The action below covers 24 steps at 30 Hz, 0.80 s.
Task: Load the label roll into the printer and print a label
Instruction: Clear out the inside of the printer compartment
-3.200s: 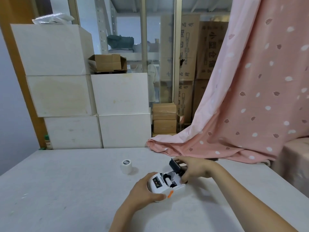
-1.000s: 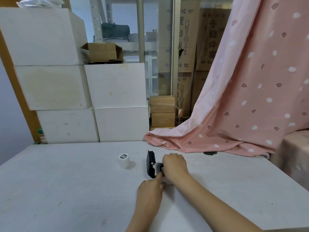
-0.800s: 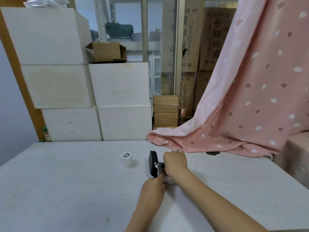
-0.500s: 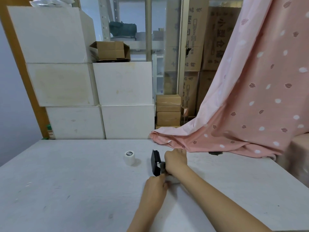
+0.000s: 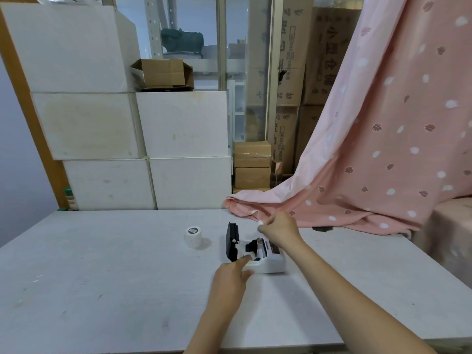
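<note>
The small white label printer (image 5: 268,264) lies on the table with its black lid (image 5: 232,241) standing open on the left side. Its black compartment (image 5: 252,247) is exposed, and I cannot tell what is inside. My left hand (image 5: 229,279) holds the printer's near left corner with its fingertips. Just above the printer's far side, my right hand (image 5: 279,229) is raised, pinching a small white piece (image 5: 260,222) between its fingertips. A white label roll (image 5: 193,235) stands on end on the table, to the left of the printer and apart from both hands.
The white table (image 5: 102,277) ends in a near edge at the bottom right. A pink spotted curtain (image 5: 370,162) drapes onto the table's far right. White boxes (image 5: 178,149) and cardboard cartons (image 5: 251,162) are stacked behind the table.
My right hand has lifted out of the printer's compartment with a small white piece in its fingertips, which uncovers the printer's white body. The left hand stays at the printer's near corner. The roll has not moved.
</note>
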Tool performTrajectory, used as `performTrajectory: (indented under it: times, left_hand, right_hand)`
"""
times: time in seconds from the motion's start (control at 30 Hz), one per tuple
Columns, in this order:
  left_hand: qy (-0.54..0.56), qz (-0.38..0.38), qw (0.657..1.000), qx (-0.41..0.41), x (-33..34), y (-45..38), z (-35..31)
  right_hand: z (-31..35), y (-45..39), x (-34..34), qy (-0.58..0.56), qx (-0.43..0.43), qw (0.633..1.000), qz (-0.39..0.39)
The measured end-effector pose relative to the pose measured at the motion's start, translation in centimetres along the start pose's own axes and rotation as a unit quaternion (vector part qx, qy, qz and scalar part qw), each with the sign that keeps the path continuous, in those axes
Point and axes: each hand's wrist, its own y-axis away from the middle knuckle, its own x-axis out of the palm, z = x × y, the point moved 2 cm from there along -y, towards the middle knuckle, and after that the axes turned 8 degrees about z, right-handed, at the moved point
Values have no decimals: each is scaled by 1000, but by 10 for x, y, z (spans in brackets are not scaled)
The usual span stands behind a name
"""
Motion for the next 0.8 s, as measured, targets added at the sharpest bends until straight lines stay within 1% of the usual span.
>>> performTrajectory:
  times: [0.07,0.17,0.23,0.33,0.43,0.5,0.57,0.63,0.67,0.7,0.73,0.77,0.8]
  left_hand:
    - [6,4,1000,-16,0,-3,3]
    - [18,11,999,-30,0,-7,5]
    - [10,15,999,-28,0,-10,5]
    - [-7,16,999,-27,1,-13,6]
    - [-42,18,999,-26,2,-11,5]
    - [-68,14,997,-24,2,-8,3]
    - [-92,14,995,-19,3,-7,2]
    - [-105,12,994,-21,3,-7,2]
    - [-107,9,994,-23,3,-7,2]
    - [-111,4,994,-24,3,-6,2]
    - [-115,-2,993,-22,3,-5,1]
    - [-118,-8,993,-21,2,-4,-1]
    - [-119,-14,993,-20,1,-2,-3]
  right_hand:
    - [-22,1,-14,9,11,999,-35]
    - [-55,4,-26,27,51,997,-55]
    - [-74,7,-27,49,70,995,-50]
    - [-94,14,-23,113,78,990,-40]
    - [-102,18,-18,139,82,987,-25]
    - [-101,17,-15,149,78,986,-16]
    - [-98,13,-13,176,66,982,-35]
    - [-90,11,-11,170,11,982,-82]
    - [-83,12,-11,141,-33,986,-88]
    - [-75,13,-10,98,-74,990,-72]
    - [-68,16,-9,57,-102,993,-34]
    - [-64,18,-7,37,-121,992,21]
    - [-60,20,-4,45,-132,987,80]
